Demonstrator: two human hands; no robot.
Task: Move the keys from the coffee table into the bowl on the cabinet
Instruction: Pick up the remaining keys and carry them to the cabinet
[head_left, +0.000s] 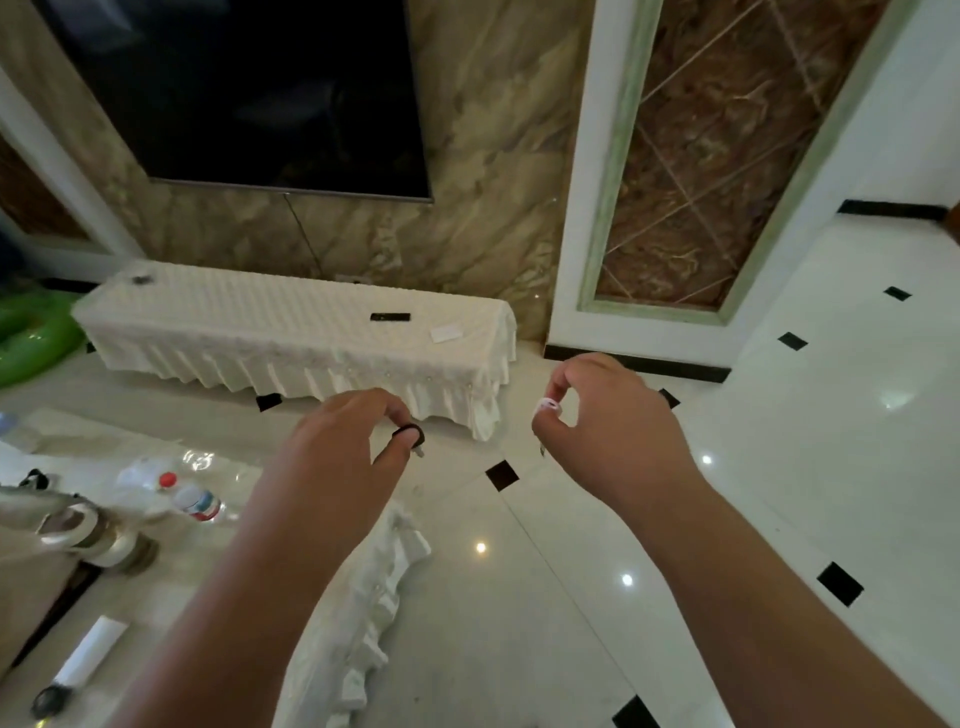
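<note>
My left hand (348, 441) pinches a key with a dark head (410, 435) between thumb and fingers, held in the air above the floor. My right hand (602, 431) pinches a key with a white head (548, 405) the same way. Both hands are raised in front of the low cabinet (291, 338), which is draped in a white cloth. The coffee table (171, 571) lies at the lower left, under my left forearm. No bowl shows on the cabinet from here.
On the cabinet lie a black remote (390, 317) and a white card (447, 331). The coffee table carries a plastic bottle (195, 499), tape rolls (93, 535) and a white tube (88, 652). A dark TV (249, 93) hangs above. A green inflatable (31, 332) sits far left.
</note>
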